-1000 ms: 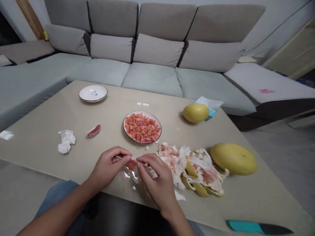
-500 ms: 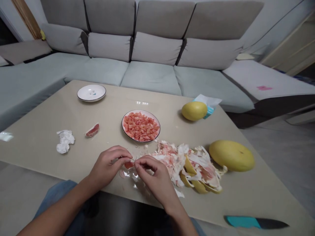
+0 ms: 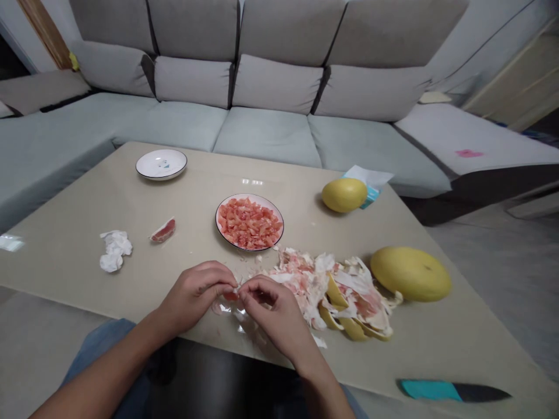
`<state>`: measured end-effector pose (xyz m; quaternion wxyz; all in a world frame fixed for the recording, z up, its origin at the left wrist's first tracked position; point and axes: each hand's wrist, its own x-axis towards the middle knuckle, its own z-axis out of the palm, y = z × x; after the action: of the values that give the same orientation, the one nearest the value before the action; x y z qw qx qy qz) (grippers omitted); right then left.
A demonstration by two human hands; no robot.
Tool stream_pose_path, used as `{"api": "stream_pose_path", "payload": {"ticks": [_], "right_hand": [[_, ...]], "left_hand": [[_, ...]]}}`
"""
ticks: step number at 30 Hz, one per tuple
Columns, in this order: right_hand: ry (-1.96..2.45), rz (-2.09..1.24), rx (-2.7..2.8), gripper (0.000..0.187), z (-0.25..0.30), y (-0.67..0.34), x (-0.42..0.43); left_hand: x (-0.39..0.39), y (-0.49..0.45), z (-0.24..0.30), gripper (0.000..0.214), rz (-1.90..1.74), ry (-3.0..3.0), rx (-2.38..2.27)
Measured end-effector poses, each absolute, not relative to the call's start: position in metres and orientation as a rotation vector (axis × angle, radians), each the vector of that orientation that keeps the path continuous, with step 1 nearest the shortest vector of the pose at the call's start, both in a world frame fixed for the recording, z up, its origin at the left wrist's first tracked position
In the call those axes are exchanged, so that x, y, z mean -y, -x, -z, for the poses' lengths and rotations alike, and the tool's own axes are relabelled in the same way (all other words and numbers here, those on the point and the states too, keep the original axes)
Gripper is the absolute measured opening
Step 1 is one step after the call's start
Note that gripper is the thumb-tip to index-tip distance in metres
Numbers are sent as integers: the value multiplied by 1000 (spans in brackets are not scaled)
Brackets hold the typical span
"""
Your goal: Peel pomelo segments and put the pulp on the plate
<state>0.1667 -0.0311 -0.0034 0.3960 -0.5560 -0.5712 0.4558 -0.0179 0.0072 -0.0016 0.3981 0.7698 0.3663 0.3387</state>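
Observation:
Near the table's front edge, my left hand (image 3: 198, 295) pinches a small red pomelo segment (image 3: 230, 296), mostly hidden by the fingers. My right hand (image 3: 273, 308) meets it from the other side, thumb and fingertips pinched at the segment's pale skin. Just beyond them a dark-rimmed plate (image 3: 217, 228) holds a heap of red pomelo flesh pieces (image 3: 250, 223). To the right of my right hand lies a pile of torn white membrane and yellow peel (image 3: 325, 285). One unpeeled segment (image 3: 163, 230) rests on the table at the left.
Two whole yellow pomelos stand right, one near (image 3: 410, 273) and one farther (image 3: 345, 195) by a tissue pack (image 3: 371, 196). A knife (image 3: 454, 390) with a teal handle lies at the front right edge. Crumpled tissue (image 3: 115, 251) and a white plate (image 3: 161, 165) are left. Behind is a sofa (image 3: 266, 134).
Both hands stay together at the same spot, with fingers shifted slightly. Less of the red segment shows between them now.

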Motion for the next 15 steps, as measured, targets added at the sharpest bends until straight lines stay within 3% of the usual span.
{"api": "stream_pose_path", "payload": {"ticks": [15], "right_hand": [[1468, -1224, 1364, 11, 5, -173, 30]], "left_hand": [[-9, 17, 0, 16, -861, -1888, -943]]}}
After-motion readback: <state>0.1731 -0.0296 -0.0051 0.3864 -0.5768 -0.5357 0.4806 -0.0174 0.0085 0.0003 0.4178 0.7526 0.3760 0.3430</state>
